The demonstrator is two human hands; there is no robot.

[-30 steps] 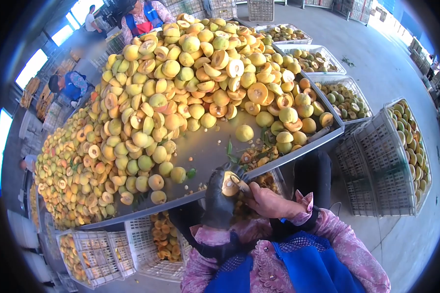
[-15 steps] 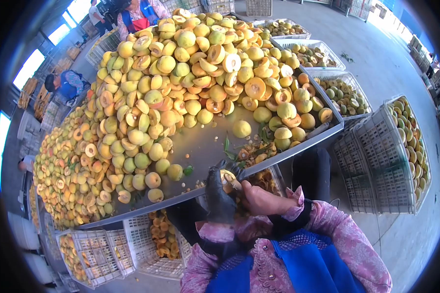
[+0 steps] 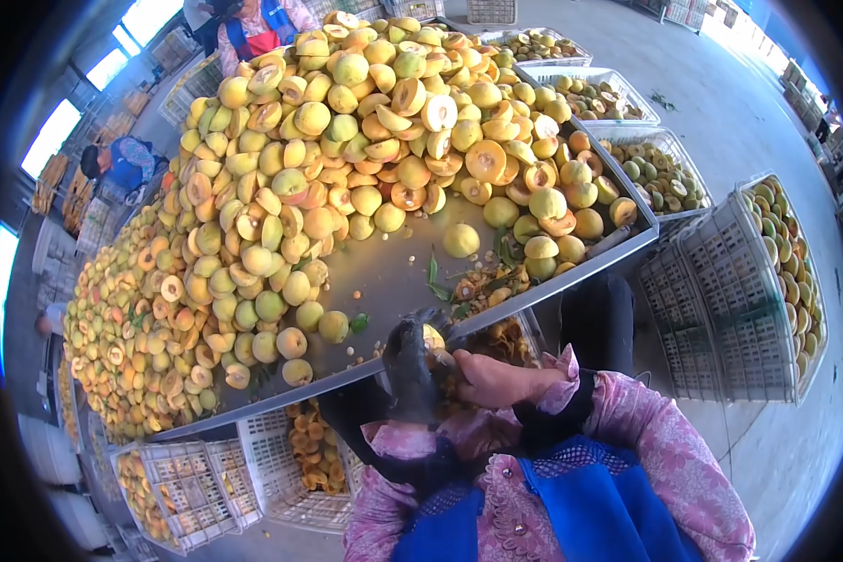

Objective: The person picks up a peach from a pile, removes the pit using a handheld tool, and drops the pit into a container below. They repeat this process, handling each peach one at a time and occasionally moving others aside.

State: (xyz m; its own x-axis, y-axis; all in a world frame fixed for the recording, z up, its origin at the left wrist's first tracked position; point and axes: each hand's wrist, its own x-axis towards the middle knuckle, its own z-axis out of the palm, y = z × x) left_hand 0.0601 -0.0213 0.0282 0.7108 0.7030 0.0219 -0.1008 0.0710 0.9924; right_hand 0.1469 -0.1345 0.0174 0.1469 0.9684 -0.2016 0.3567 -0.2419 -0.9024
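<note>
My left hand [image 3: 406, 367], in a dark glove, is closed around a halved peach [image 3: 433, 337] just over the near edge of the metal table [image 3: 384, 272]. Only part of the yellow cut fruit shows between the dark fingers. Close by on the right is my bare right hand [image 3: 498, 379], its fingers curled in toward the peach. Whatever it grips is hidden from view. A large heap of yellow peaches [image 3: 347, 122], many cut in half, covers much of the tabletop. Scraps and leaves [image 3: 487, 288] lie near the edge, beside a single peach [image 3: 461, 241].
Below the table edge stand crates of peach halves [image 3: 314, 450]. Stacked white crates [image 3: 721, 290] full of fruit rise at the right, and more crates [image 3: 660, 169] line the table's far right side. Across the heap is a person in a blue vest [image 3: 258, 28]; another bends at the left [image 3: 126, 164].
Both hands have shifted slightly left, still together at the table edge. The peach half is now more covered by the gloved fingers. The view has moved a little.
</note>
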